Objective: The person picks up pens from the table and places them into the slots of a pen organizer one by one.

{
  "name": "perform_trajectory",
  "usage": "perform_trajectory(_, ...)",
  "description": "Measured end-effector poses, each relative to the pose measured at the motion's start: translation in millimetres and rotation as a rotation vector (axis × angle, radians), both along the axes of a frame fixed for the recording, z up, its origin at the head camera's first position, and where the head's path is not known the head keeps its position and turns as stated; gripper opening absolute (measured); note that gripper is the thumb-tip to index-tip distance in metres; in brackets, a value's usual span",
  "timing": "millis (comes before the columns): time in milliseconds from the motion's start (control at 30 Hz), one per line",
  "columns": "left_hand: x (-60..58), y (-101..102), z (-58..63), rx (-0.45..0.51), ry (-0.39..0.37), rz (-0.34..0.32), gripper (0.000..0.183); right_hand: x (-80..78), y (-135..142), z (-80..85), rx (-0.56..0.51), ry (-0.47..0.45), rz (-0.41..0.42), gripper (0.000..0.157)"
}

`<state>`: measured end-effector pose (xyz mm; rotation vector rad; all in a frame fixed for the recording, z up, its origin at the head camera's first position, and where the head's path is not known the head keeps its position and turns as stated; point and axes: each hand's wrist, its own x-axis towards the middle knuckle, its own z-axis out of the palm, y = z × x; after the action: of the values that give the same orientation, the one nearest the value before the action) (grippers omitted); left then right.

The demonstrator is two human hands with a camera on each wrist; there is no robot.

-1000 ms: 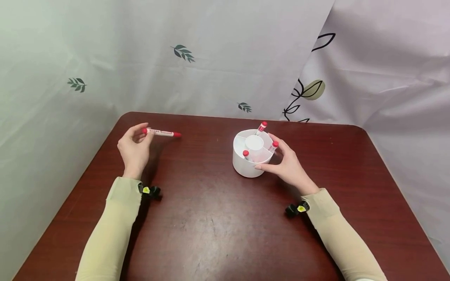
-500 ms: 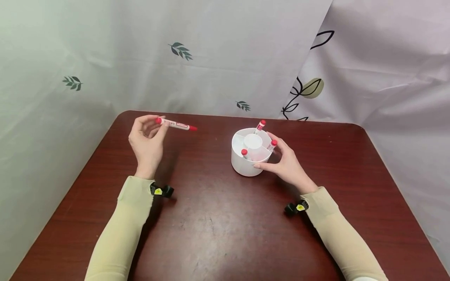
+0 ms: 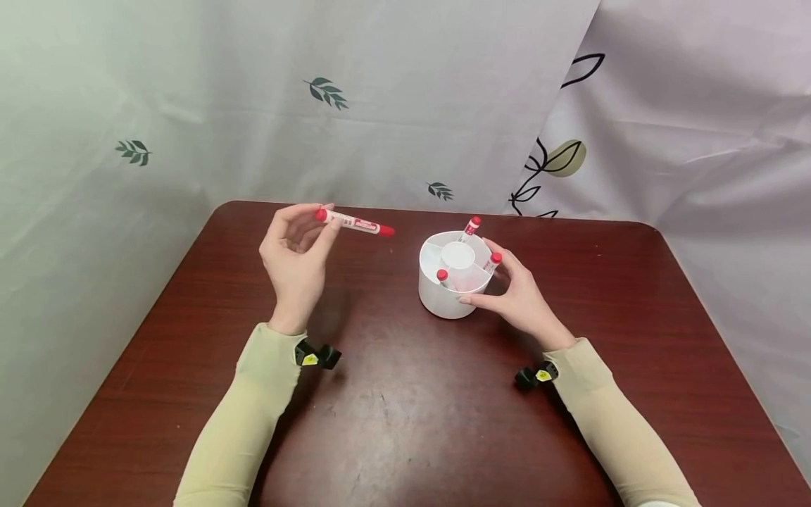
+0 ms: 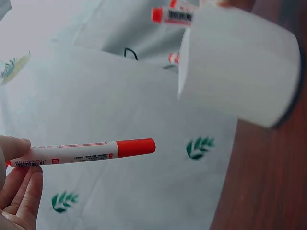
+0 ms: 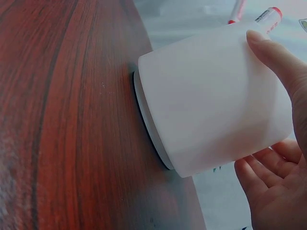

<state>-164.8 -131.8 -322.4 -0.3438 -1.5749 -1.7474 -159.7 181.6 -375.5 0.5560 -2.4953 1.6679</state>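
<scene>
My left hand (image 3: pixel 296 267) pinches a white marker (image 3: pixel 362 224) with a red cap near one end, between thumb and fingers. The marker is held above the table, nearly level, its other red end pointing right toward a round white pen holder (image 3: pixel 438 301). My right hand (image 3: pixel 521 299) grips that holder from its right side, thumb on the near wall and fingers behind. Red-capped markers lean in its compartments: one at the back (image 3: pixel 472 227), one at the right (image 3: pixel 495 261), one at the front left (image 3: pixel 443 277). In the left wrist view the held marker (image 4: pixel 88 153) is apart from the holder.
The holder stands on a dark red-brown wooden table (image 3: pixel 393 394), toward its far edge. A pale curtain (image 3: pixel 380 141) printed with leaves hangs behind and beside the table. Black cameras are strapped on the left wrist (image 3: pixel 319 354) and the right wrist (image 3: pixel 535 376).
My left hand has carried the marker to the right and slightly up, nearer to the pen holder. My right hand and the holder have stayed in place.
</scene>
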Motion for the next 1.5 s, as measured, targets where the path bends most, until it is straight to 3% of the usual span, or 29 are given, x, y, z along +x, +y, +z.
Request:
perform_trajectory(267,3.2,18,6.3,0.01,0.041,-0.06,0.032,-0.3,0,1.1,-0.007,-0.001,0.003,0.093)
perform_trajectory(600,-9.1,20,-11.9,0.012,0.058,-0.107,0.032,-1.7,1,-3.0,0.005,-0.005,-0.001,0.096)
perform_trajectory(867,-9.8,27,-13.8,-0.001,0.07,-0.149,0.033,-2.2,2,-3.3,0.008,0.002,0.003,0.096)
perform_trajectory(967,-9.5,31,-13.7,-0.018,0.062,-0.158,0.033,-2.6,2,-3.6,0.009,0.0,0.002,0.096)
perform_trajectory(1200,4.4,49,1.7,-0.073,0.015,-0.194,0.031,-3.1,2,-4.7,0.009,-0.002,-0.003,0.095)
perform_trajectory(1500,-2.0,62,-12.8,-0.166,-0.096,-0.223,0.033,-2.0,1,-2.9,0.02,0.006,-0.003,0.095)
